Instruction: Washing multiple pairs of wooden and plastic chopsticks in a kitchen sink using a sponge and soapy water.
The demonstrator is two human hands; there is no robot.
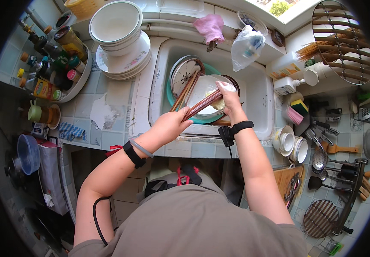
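Observation:
A bundle of dark reddish-brown chopsticks slants across the sink, held at both ends. My left hand is closed round the near-left end. My right hand wraps the far-right end, with white suds on its thumb. A pale yellowish, crumpled scrubbing cloth or sponge shows under my right fingers; its kind is unclear. Below the bundle, a white bowl sits in a green basin. Lighter wooden chopsticks lean in the basin beside a round perforated metal piece.
Stacked bowls and floral plates stand left of the sink, near a tray of bottles. A pink cloth covers the tap; a plastic bag hangs beside it. Right are small bowls, a pump bottle and hanging utensils.

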